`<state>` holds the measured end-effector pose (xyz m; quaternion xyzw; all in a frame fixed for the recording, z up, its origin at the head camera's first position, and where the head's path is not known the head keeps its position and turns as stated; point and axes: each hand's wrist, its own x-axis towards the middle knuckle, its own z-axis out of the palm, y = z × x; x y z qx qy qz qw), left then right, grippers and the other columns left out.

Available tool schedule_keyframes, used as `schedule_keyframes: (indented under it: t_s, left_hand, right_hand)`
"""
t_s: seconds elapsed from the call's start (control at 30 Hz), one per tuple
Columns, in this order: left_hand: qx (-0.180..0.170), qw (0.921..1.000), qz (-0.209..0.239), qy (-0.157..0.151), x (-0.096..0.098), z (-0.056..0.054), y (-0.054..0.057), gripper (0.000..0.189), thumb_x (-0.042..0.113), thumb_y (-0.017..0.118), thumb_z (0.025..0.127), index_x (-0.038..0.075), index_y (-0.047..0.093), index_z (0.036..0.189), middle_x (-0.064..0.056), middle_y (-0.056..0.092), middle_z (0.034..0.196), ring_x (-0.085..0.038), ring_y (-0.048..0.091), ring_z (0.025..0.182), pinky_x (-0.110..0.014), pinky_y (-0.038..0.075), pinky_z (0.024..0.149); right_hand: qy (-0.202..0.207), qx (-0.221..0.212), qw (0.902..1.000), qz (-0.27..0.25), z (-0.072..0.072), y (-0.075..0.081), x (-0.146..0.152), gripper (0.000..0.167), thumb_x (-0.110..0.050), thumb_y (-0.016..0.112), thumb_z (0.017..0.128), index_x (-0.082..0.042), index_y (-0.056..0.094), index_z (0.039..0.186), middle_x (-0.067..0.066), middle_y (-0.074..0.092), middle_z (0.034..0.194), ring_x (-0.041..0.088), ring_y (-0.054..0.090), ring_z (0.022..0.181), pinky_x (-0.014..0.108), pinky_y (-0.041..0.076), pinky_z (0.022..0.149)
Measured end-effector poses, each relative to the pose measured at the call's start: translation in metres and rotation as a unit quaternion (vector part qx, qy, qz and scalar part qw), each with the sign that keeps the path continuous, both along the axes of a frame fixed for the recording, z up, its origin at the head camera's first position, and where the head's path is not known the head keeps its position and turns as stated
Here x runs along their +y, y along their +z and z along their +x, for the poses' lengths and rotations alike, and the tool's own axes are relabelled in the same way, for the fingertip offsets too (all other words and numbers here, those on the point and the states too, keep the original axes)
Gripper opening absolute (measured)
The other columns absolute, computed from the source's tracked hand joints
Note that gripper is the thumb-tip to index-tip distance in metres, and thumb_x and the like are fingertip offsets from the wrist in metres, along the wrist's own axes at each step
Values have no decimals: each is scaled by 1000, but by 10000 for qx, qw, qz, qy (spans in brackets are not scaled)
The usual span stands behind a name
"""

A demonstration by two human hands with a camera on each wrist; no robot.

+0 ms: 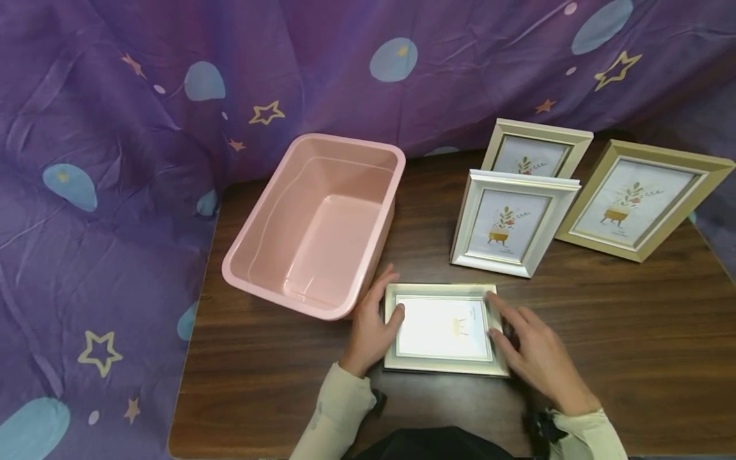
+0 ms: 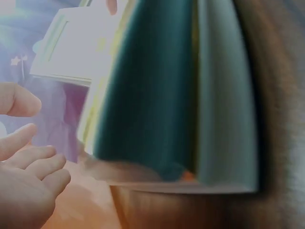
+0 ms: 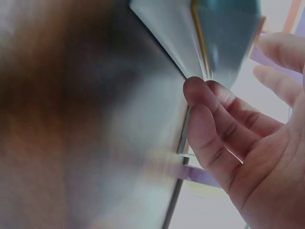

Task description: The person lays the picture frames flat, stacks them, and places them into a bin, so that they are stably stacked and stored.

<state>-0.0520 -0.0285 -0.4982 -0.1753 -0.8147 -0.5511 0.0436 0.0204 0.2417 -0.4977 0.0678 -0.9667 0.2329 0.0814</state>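
Note:
A pale gold picture frame [image 1: 443, 329] lies face up on the table, glare whitening much of its glass. At its left side is my left hand [image 1: 370, 329], thumb overlapping the border in the head view. The left wrist view shows that hand's fingers [image 2: 45, 167] relaxed, with the thumb spread apart from them. My right hand [image 1: 543, 361] is at the opposite side, index finger and thumb at the frame's right border. In the right wrist view, its loosely bent fingertips [image 3: 194, 90] overlap the blurred frame edge.
A pink plastic tub [image 1: 339, 236] stands at the left. Behind the lying frame stand a silver-white frame [image 1: 506, 223], a beige frame [image 1: 537, 150] and a larger gold frame [image 1: 638, 198]. A purple star-patterned cloth [image 1: 322, 70] hangs behind the dark wooden table [image 1: 259, 383].

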Motion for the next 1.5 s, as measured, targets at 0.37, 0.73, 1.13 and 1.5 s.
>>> schedule_keyframes:
  t_s: [0.37,0.73,1.13,1.5]
  left_hand:
    - [-249,9972,585,-403,13,-11,19,53,-9,59,87,1,53,138,-16,46,156,-29,45,145,-36,41,117]
    - [-395,9932,856,-684,34,-20,32,48,-9,59,87,-3,54,135,-19,51,151,-30,53,138,-35,47,113]
    - [-716,9856,1116,-1050,54,-27,34,46,-9,54,90,-7,50,136,-23,53,147,-34,56,135,-33,51,109]
    - [-1240,9784,1271,-1056,68,-35,34,46,-6,53,94,-3,48,140,-21,52,149,-34,52,138,-34,49,110]
  right_hand:
    - [-65,322,9994,142,-19,19,13,64,-9,76,84,-13,53,144,11,60,95,12,52,67,28,37,55]
    - [-73,1115,9935,222,-45,46,33,63,-6,76,81,-7,56,140,16,59,99,24,62,70,40,43,55]
    - [-97,2042,9785,262,-68,79,53,46,-4,69,80,0,65,126,17,60,94,22,57,69,22,37,58]
    - [-365,2408,9698,-138,-89,97,57,47,-5,69,80,2,64,127,31,57,104,45,55,94,57,41,77]
